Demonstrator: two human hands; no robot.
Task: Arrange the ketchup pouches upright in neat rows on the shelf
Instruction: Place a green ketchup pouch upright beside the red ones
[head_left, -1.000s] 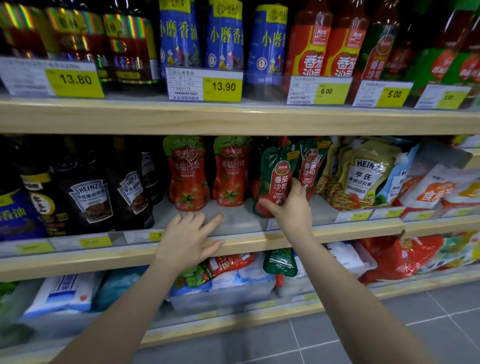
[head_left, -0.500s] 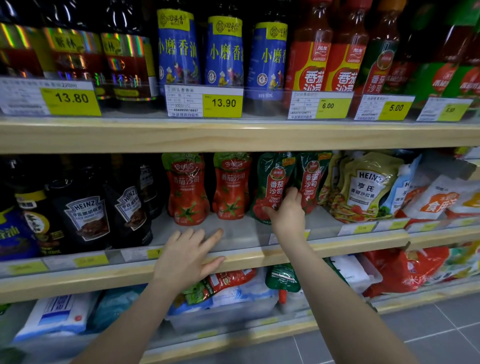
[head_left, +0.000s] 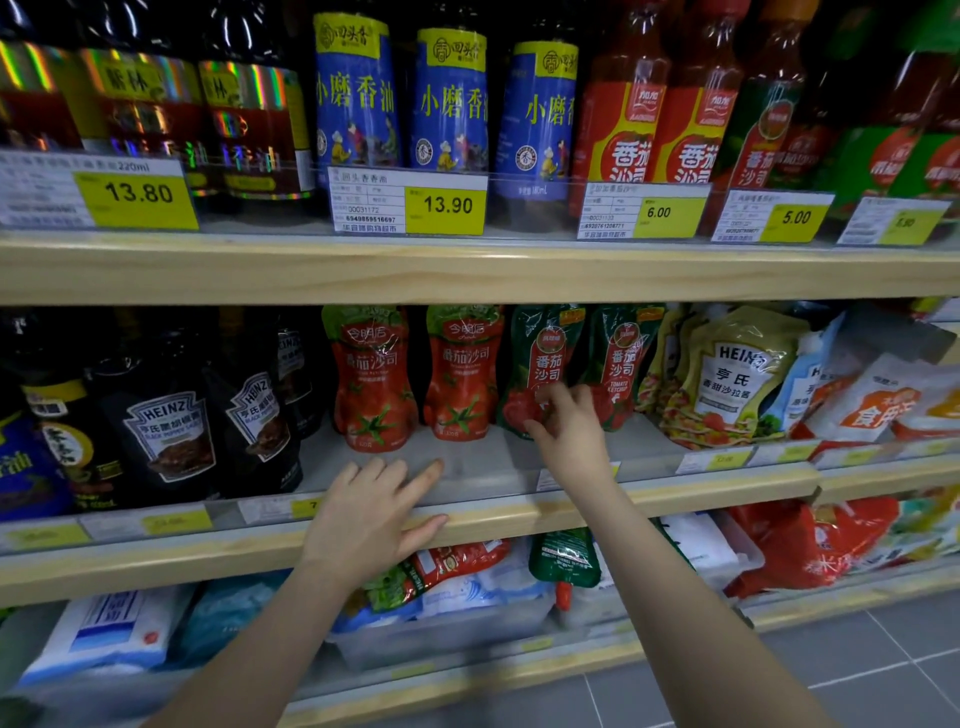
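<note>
Four ketchup pouches upright in a row on the middle shelf: two red ketchup pouches on the left, two green ketchup pouches just beside them on the right. Right hand raised to the lower front of the nearer green pouch, fingers curled and pinching its bottom edge. Left hand released, fingers straight and spread, resting flat on the wooden front lip of the shelf below the red pouches. Black Heinz pepper sauce pouches to the left, Heinz salad dressing pouch to the right.
</note>
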